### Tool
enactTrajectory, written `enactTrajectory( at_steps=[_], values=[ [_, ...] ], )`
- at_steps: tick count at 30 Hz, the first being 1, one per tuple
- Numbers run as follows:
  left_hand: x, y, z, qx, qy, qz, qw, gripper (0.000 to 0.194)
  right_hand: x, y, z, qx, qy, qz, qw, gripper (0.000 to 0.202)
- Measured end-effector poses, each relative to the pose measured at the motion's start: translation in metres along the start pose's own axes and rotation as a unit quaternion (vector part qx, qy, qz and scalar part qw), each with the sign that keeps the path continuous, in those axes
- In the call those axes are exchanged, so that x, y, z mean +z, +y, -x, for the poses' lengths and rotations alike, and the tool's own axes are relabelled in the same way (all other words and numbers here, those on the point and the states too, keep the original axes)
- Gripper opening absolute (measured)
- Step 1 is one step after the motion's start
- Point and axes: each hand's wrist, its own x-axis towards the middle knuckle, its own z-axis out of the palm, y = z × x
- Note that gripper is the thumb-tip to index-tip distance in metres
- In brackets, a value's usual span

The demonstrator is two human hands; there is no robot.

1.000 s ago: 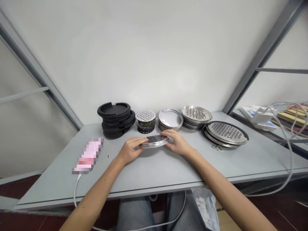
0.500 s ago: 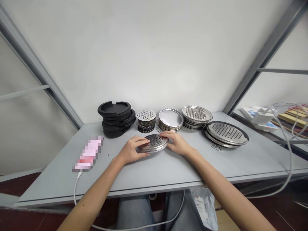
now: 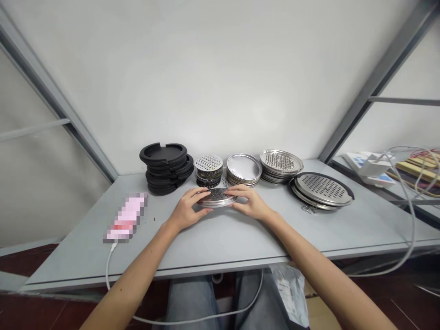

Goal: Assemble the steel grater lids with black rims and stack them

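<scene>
Between my hands is a round perforated metal disc [image 3: 217, 198] with a shiny rim, near the middle of the grey table. My left hand [image 3: 189, 208] grips its left edge, thumb low and fingers on top. On the right edge, my right hand [image 3: 250, 201] has its fingertips over the top and its thumb at the side. Just behind stand a stack of small perforated discs [image 3: 208, 163] and a stack of plain metal dishes [image 3: 243, 167]. Farther right are larger grater discs [image 3: 281, 162]. The underside of the held disc is hidden.
Black rings [image 3: 164, 156] are stacked at the back left. A phone [image 3: 127, 217] with a white cable lies on the left. Black-edged grater discs [image 3: 323, 189] rest on the right, with small wire pieces beside them. White cables hang at the far right.
The disc has moved slightly away from me and now shows more edge-on, its top less visible. Both hands have moved with it, still gripping its sides.
</scene>
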Motion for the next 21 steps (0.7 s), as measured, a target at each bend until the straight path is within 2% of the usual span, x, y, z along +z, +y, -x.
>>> enactTrajectory(
  at_steps=[6, 9, 12, 15, 21],
  values=[
    [0.003, -0.004, -0.001, 0.028, -0.019, 0.03, 0.999, 0.032, -0.001, 0.003, -0.001, 0.017, -0.018, -0.026, 0.999, 0.034],
    [0.005, -0.005, 0.0, 0.039, -0.017, 0.011, 0.999, 0.033, 0.0, -0.001, 0.001, 0.011, -0.025, 0.013, 1.0, 0.042],
    [0.005, -0.005, 0.001, 0.046, -0.015, 0.004, 0.999, 0.034, 0.005, -0.006, 0.003, -0.014, -0.006, 0.069, 0.997, 0.05],
    [0.005, -0.005, 0.001, 0.046, -0.012, 0.002, 0.999, 0.035, 0.011, -0.007, 0.004, -0.031, 0.017, 0.078, 0.996, 0.042],
    [0.005, -0.007, 0.002, 0.042, -0.027, -0.014, 0.999, 0.038, 0.013, 0.0, 0.0, -0.051, -0.008, 0.054, 0.997, 0.04]
  ],
)
